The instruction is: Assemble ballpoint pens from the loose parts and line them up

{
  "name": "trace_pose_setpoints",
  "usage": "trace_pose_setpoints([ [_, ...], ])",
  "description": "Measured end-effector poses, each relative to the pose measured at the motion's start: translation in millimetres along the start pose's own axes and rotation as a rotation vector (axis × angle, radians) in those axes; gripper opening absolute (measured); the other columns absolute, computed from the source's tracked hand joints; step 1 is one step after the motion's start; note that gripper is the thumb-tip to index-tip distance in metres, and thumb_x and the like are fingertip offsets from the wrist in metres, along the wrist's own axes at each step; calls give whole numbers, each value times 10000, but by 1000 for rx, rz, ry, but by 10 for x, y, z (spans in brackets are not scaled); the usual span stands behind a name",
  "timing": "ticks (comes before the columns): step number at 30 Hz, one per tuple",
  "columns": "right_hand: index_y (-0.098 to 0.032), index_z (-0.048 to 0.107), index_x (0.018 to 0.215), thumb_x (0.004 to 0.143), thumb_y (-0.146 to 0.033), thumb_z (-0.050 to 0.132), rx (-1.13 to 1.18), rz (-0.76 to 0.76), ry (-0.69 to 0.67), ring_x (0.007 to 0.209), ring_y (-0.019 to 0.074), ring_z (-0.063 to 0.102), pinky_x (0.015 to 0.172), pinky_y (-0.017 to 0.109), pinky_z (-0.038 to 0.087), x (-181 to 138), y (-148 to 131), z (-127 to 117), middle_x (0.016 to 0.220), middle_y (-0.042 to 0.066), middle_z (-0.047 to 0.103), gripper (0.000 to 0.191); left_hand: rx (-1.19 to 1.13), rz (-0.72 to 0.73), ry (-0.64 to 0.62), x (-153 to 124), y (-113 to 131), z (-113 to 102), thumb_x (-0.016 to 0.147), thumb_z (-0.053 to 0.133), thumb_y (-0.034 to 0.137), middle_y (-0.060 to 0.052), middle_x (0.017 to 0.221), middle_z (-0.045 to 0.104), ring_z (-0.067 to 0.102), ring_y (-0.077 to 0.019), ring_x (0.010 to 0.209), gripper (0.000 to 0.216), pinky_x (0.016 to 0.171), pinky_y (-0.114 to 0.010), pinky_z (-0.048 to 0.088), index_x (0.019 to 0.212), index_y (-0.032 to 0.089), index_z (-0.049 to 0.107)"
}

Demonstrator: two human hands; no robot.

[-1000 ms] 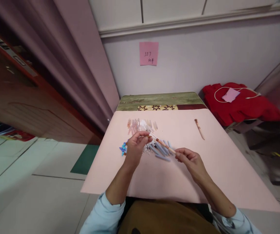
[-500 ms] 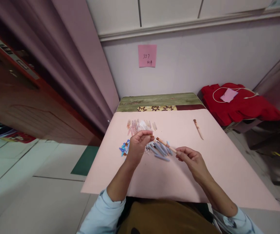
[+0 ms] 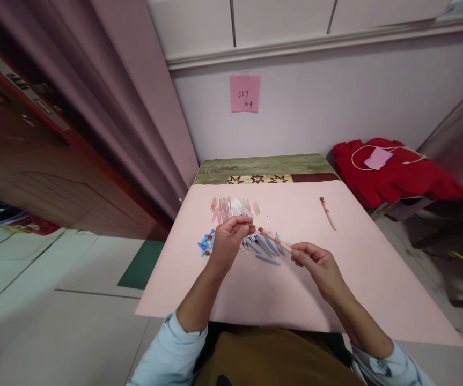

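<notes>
My right hand (image 3: 315, 262) pinches the near end of a thin wooden stick (image 3: 274, 238) that points up and to the left. My left hand (image 3: 228, 240) is closed at the stick's far end, its fingertips pinched on a small piece I cannot make out. Under both hands lies a pile of pale blue and lilac tube beads (image 3: 265, 247). A cluster of small bright blue pieces (image 3: 205, 244) lies left of my left hand. Pinkish and clear tubes (image 3: 231, 206) are spread just beyond it.
All this sits on a pink sheet (image 3: 355, 268) over a small table with a green patterned edge (image 3: 263, 166). A second wooden stick (image 3: 328, 212) lies at the right rear. A red cloth with a white cord (image 3: 396, 171) sits to the right. Curtain at left.
My left hand has closed in on the far end of the stick and sits a little lower. The right hand keeps its hold, almost still.
</notes>
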State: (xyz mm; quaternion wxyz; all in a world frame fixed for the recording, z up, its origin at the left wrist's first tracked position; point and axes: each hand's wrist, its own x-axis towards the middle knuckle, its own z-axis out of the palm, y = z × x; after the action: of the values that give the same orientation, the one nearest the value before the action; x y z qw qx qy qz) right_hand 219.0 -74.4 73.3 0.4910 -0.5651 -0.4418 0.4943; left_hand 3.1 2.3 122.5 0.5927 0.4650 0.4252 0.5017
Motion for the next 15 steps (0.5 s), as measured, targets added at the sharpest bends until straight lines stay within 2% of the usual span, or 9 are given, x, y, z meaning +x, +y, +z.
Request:
trace_pose_setpoints([
  [10,-177,732,879,763,-499,681,-42,-16,9,683,161,552,647,272,456,-6,1,19,709,38,655,346,-48,-19,-7,-12,5,17,708,732,263,-59,833,717,693,-176,780,243,874,-378,536,913,134,707],
  [15,-175,731,882,762,-481,689,-53,-22,10,687,155,548,646,266,447,14,-4,-19,730,38,658,331,30,-6,-46,22,21,-6,714,726,262,-64,815,715,686,-178,780,236,852,-364,536,910,132,709],
])
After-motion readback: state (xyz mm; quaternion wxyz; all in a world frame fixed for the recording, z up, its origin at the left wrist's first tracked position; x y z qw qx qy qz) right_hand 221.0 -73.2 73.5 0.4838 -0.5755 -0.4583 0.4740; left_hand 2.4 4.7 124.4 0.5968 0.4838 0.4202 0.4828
